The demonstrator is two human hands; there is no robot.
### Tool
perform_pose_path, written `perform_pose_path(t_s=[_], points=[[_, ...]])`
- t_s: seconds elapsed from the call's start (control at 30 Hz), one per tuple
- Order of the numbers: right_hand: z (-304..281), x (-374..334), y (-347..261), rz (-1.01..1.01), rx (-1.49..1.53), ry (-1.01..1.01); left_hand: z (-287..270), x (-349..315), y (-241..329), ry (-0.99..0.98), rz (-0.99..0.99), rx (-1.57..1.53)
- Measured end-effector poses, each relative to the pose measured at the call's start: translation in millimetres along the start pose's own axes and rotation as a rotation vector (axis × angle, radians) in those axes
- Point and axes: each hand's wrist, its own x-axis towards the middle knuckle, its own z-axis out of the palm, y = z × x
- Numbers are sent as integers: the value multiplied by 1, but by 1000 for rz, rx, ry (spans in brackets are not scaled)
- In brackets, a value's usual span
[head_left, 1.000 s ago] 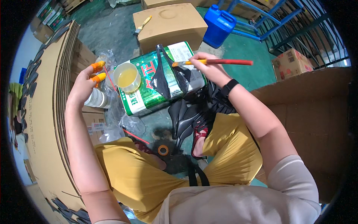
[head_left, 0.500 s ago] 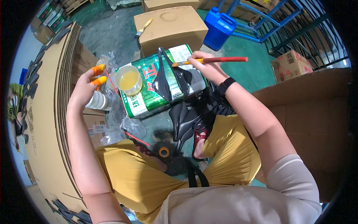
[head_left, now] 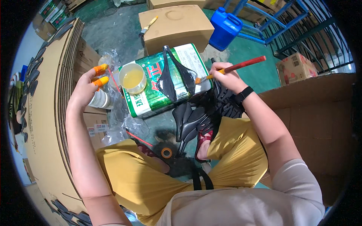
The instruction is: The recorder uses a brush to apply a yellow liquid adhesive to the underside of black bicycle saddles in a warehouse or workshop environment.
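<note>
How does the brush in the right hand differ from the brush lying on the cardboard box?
The brush in the right hand has a red handle and is held, its tip on a black piece. The brush on the cardboard box has a pale handle and lies untouched. Both are small, slender brushes.

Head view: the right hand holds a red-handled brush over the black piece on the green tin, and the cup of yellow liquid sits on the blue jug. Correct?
Not quite. In the head view the cup of yellow liquid sits on the green tin, not on the blue jug, which stands apart behind it. The rest holds: the right hand holds the red-handled brush over the black piece.
</note>
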Motion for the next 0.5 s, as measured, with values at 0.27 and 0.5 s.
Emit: perform_pose_path(t_s=[0.27,0.5], points=[[14,-14,-4,-51,8,86,6,1,13,16,-19,56],[4,-32,-6,-38,33,-50,7,1,15,14,-14,45]])
